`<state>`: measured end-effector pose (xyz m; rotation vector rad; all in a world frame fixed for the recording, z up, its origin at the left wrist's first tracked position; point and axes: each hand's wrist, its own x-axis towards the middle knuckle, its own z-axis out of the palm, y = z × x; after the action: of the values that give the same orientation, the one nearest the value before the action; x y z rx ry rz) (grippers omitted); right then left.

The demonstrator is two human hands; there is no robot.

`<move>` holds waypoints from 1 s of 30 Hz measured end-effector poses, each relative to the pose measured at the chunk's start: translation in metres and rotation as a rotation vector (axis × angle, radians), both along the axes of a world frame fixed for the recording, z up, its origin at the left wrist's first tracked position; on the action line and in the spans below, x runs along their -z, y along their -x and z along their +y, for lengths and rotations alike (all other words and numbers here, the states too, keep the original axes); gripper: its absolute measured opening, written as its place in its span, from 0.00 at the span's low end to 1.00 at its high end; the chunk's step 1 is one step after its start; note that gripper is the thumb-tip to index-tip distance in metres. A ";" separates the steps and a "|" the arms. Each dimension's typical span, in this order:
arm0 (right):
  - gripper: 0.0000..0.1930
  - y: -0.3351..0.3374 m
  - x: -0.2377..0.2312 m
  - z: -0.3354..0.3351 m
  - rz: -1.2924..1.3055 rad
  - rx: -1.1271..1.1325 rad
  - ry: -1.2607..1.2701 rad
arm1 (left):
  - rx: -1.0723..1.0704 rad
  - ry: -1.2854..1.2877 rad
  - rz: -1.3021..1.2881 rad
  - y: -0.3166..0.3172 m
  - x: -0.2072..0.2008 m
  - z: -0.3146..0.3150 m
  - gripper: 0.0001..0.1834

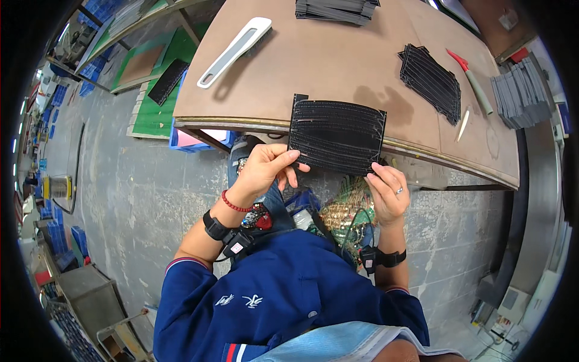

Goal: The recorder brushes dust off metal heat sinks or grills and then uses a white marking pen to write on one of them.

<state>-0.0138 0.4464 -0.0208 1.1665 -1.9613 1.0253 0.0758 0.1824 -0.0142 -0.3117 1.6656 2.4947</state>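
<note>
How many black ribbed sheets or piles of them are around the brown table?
4: held sheet between left hand and right hand; pile on table; stack at far edge; one on floor.

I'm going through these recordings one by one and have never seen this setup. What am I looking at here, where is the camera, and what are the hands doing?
There is no machine here: a person works with two bare hands. The single picture comes from a wide fisheye camera worn on the person's head, looking down, so straight edges bend near the rim.

Both hands hold a black ribbed rectangular sheet at the near edge of a brown wooden worktable. The left hand pinches its lower left edge; the right hand touches its lower right corner. Each wrist wears a black strap with a small device.

On the table lie a white long-handled brush, a second pile of black ribbed sheets, a red-handled knife, a stack of grey sheets, and another dark stack at the far edge. Below is a grey concrete floor.
</note>
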 end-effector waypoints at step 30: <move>0.09 -0.005 0.001 0.000 -0.239 0.167 0.120 | 0.047 -0.105 0.046 -0.004 -0.004 0.001 0.10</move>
<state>-0.0091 0.4463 -0.0221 0.8313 -2.1060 1.2199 0.0801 0.1838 -0.0101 -0.2032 1.5320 2.5621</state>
